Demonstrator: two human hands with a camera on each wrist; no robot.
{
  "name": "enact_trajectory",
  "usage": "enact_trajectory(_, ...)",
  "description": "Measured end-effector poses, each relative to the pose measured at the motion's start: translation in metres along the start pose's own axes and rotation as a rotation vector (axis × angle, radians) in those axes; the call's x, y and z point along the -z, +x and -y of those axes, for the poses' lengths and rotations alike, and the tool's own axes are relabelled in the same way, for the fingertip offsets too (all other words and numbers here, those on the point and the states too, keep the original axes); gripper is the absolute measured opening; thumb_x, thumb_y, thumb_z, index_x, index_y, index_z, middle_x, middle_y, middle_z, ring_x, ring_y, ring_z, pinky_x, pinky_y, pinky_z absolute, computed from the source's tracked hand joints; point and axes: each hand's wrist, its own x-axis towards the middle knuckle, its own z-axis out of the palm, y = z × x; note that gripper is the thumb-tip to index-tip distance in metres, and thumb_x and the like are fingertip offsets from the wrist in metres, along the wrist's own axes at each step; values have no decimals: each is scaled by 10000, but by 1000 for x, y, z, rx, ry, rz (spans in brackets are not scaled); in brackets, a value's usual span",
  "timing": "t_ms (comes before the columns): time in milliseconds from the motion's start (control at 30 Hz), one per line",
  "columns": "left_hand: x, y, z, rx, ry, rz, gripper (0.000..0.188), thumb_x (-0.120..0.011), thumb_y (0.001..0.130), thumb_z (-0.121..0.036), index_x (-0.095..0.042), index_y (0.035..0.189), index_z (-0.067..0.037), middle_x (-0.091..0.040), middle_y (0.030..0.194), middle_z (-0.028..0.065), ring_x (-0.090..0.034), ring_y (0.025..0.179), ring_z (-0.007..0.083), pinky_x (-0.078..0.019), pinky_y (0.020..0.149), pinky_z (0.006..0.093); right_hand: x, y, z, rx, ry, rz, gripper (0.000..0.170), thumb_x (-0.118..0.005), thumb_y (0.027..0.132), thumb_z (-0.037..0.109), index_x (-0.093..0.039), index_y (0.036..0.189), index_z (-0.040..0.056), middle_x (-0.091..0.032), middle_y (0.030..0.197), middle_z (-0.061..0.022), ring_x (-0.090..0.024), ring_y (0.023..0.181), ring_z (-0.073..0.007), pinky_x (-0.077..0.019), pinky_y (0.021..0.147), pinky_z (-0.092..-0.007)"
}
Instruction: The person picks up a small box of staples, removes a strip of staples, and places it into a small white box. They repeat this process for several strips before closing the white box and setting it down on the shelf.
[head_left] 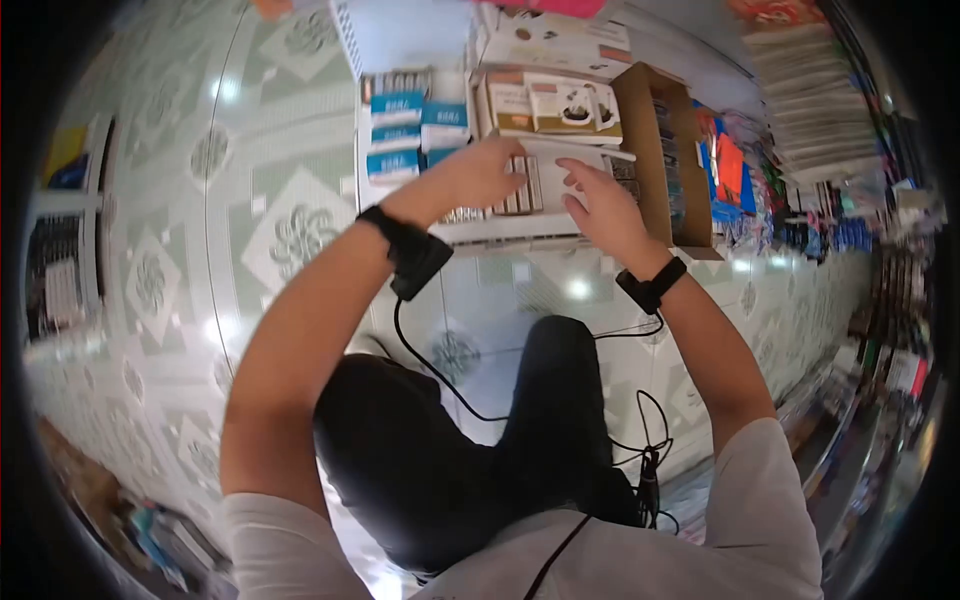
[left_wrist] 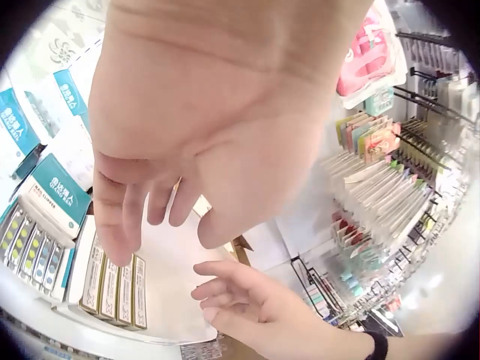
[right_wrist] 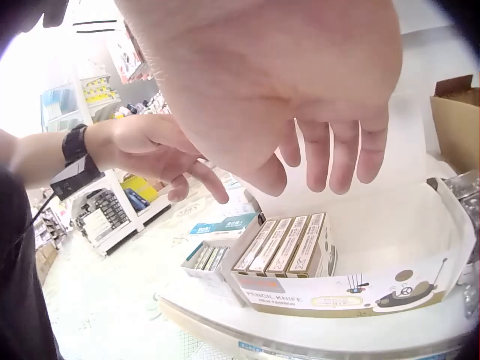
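Observation:
A white open-topped box (right_wrist: 322, 296) printed "PENCIL KNIFE" sits on a white surface. Several slim small boxes (right_wrist: 281, 244) stand in a row at its left end, and its remaining inside shows bare white. My left hand (head_left: 475, 175) hovers over that end with fingers loosely bent and nothing in them; in the left wrist view its fingertips are close above the slim boxes (left_wrist: 112, 289). Over the right part of the box hangs my right hand (head_left: 608, 212), its fingers relaxed and slightly spread, also holding nothing. The two palms roughly face each other.
Blue-and-white nail clipper boxes (left_wrist: 56, 195) stack to the left. Behind lie printed packs (head_left: 560, 105). A brown cardboard box (head_left: 690, 215) stands at the right, beside hanging packaged goods (head_left: 815, 110). A black cable (head_left: 440, 375) loops from the wrist over the legs.

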Motion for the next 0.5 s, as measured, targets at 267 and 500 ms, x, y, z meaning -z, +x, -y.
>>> enact_trajectory(267,-25,17,-26,281,24,-308,407,-600,894,-190,-620,1241,22,-693,1087,217,-685,957,326,-546,853,397,-4,11,-40,10,113,129,440,-664,900,124,-550,1320,62,-672,1119,-139,-660,1006,-273,-526,876,-385)
enact_trajectory(500,-56,31,-31,610,-490,-649,310,-500,882,-60,-710,1100,8,-659,839,80,-635,694,167,-554,604,307,-38,40,-73,-152,354,204,393,-699,867,207,-636,1184,-18,-717,1024,-178,-698,928,-327,-540,829,-389)
